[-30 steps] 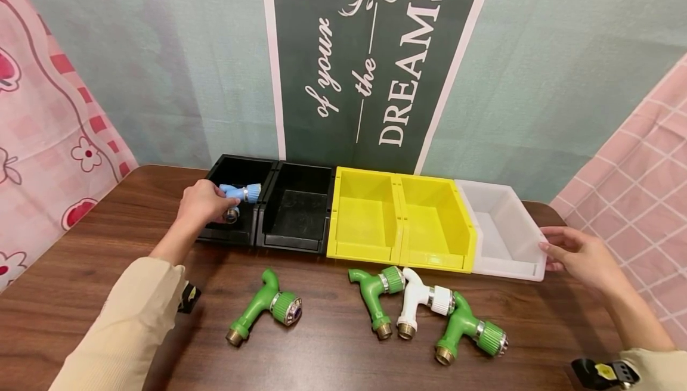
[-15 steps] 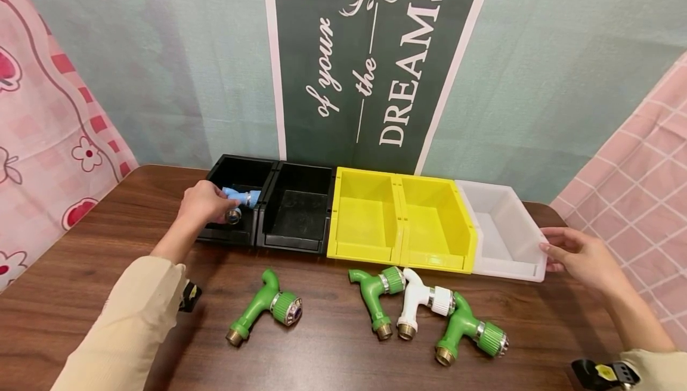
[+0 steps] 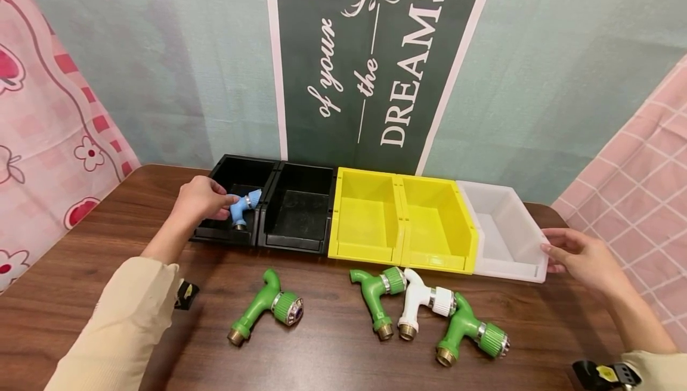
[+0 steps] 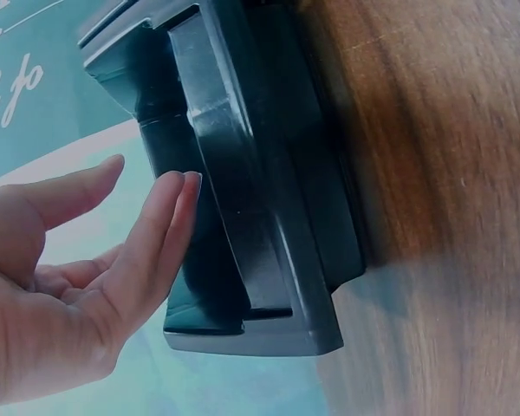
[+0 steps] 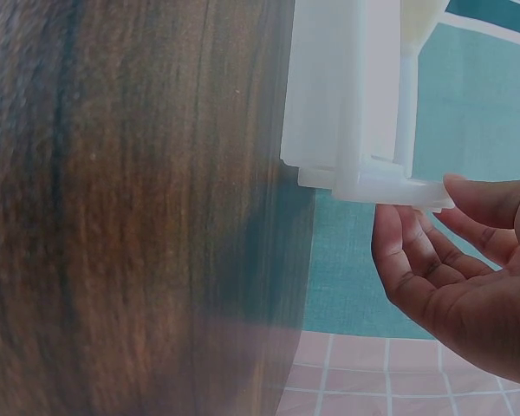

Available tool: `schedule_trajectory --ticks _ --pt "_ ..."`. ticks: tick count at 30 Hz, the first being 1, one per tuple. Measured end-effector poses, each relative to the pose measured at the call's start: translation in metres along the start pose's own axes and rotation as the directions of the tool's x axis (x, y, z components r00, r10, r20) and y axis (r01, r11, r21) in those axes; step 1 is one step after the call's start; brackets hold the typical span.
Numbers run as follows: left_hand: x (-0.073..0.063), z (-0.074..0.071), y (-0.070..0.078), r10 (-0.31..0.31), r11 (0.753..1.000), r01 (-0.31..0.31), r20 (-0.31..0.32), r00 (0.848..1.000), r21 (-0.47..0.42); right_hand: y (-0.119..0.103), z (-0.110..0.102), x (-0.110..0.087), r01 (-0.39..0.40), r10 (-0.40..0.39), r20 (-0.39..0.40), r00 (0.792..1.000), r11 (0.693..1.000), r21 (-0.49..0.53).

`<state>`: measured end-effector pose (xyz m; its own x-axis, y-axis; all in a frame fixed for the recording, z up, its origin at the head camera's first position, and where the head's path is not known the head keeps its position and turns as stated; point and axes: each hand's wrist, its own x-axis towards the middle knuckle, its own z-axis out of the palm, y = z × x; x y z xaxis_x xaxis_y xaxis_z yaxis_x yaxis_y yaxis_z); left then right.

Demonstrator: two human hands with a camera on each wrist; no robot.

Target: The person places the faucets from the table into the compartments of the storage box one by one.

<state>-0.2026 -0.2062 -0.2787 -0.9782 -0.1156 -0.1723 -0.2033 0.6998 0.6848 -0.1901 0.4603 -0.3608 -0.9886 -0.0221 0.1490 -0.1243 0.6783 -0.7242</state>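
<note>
A small blue faucet (image 3: 241, 207) lies in the leftmost black bin (image 3: 201, 233). Beside it, over that bin's left side, is my left hand (image 3: 204, 199). In the left wrist view the thumb and fingers of this left hand (image 4: 87, 251) stand apart with nothing between them. At the far right my right hand (image 3: 579, 257) pinches the side rim of the white bin (image 3: 523, 224). The right wrist view has the thumb on top of the rim and curled fingers (image 5: 407, 251) below it.
A second black bin (image 3: 297, 215) and two yellow bins (image 3: 367, 251) complete the row. In front, on the wooden table (image 3: 322, 355), lie a green faucet (image 3: 260, 304) at left, another green faucet (image 3: 373, 295), a white faucet (image 3: 415, 301) and a third green faucet (image 3: 461, 328).
My left hand has let go of the blue faucet, which has dropped lower in the bin and turned. The right hand stays at the white bin's rim.
</note>
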Motion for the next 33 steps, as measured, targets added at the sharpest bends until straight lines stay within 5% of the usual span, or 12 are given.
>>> schedule_trajectory --ticks 6,11,18,33 --pt "-0.001 -0.001 0.001 0.003 0.999 -0.002 0.02 1.0 -0.04 0.009 0.001 0.002 0.014 -0.014 -0.02 1.0 0.999 0.032" --pt "-0.004 -0.003 0.002 0.001 0.996 0.002 0.035 0.999 -0.085 -0.019 0.002 -0.005 0.023 -0.023 -0.01 1.0 1.0 0.006" --pt "-0.005 -0.004 0.0 0.0 0.992 0.006 0.052 0.999 -0.128 -0.075 0.005 -0.021 0.046 -0.047 0.009 0.999 0.994 0.098" --pt "-0.015 -0.002 -0.004 0.05 0.992 -0.043 0.057 0.997 -0.122 -0.054 0.005 -0.014 0.027 -0.027 0.002 1.0 1.0 0.014"
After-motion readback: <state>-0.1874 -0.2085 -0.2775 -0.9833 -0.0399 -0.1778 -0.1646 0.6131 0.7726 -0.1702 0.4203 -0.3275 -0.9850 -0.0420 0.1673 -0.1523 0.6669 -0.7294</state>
